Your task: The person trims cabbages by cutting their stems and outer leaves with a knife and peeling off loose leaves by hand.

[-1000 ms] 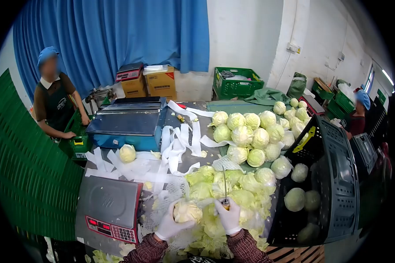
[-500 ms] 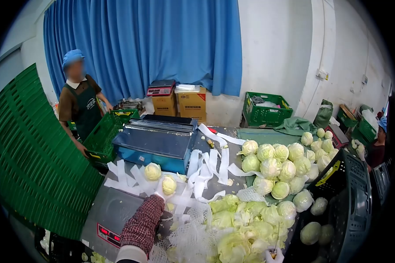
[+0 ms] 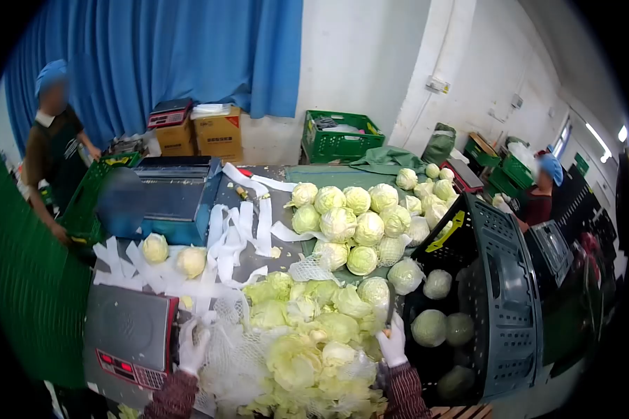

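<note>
My left hand (image 3: 193,345), in a white glove, is empty with its fingers apart, just right of the red and grey scale (image 3: 129,328). My right hand (image 3: 393,341), also gloved, grips a knife (image 3: 390,307) by its handle, blade up, beside the black crate. Between my hands lie a heap of loose cabbage leaves (image 3: 311,342) and white foam netting (image 3: 234,356). Two trimmed cabbages, one (image 3: 155,248) and another (image 3: 191,262), rest on white strips behind the scale. A pile of cabbages (image 3: 356,223) sits further back.
A blue wrapping machine (image 3: 168,199) stands back left. At the right, a dark crate (image 3: 507,300) holds wrapped cabbages (image 3: 429,327). One person (image 3: 56,160) handles a green crate (image 3: 91,202) at the left; another person (image 3: 541,192) is at the far right.
The cabbage that my left hand held now rests beside the other one on the strips. My left hand has let go and drawn back. The knife stays in my right hand; the view has shifted.
</note>
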Action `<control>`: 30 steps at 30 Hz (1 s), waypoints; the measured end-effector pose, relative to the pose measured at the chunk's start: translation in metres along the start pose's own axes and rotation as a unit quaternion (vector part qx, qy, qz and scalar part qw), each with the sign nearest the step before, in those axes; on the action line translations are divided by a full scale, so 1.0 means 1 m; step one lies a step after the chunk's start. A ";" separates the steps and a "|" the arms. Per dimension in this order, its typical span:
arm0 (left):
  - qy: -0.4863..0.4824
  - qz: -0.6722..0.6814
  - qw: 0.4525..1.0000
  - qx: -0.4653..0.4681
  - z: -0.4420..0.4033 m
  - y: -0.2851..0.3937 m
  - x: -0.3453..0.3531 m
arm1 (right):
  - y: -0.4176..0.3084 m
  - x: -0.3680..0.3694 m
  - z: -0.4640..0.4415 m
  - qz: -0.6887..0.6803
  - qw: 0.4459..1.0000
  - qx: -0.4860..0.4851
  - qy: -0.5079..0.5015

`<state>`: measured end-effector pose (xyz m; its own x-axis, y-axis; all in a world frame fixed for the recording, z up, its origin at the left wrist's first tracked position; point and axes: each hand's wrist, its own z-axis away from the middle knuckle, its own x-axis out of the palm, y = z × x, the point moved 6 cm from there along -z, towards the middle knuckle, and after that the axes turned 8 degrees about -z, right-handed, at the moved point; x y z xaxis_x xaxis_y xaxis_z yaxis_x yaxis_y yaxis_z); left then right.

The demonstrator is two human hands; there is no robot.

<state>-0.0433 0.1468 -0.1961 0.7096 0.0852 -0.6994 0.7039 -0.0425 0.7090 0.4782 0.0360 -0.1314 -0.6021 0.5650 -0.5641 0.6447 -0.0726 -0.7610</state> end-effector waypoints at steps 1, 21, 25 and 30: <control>0.067 -0.149 0.984 0.067 0.040 0.012 -0.008 | 0.027 0.013 -0.007 -0.011 0.998 0.042 -0.040; -0.097 0.387 0.890 -0.220 0.226 0.029 0.151 | -0.066 0.148 0.092 -0.039 0.933 -0.067 -0.351; -0.019 0.264 0.937 -0.226 0.283 -0.010 0.078 | -0.116 0.195 0.172 -0.034 0.856 -0.083 -0.509; 0.118 0.054 0.939 -0.319 0.375 -0.062 -0.038 | -0.157 0.243 0.293 -0.044 0.718 -0.064 -0.692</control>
<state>-0.1023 -0.2267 -0.2472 0.6959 0.3364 -0.6345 0.4130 0.5353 0.7368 0.0925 -0.0557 -0.2427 -0.4778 -0.8005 -0.3618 0.5594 0.0403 -0.8279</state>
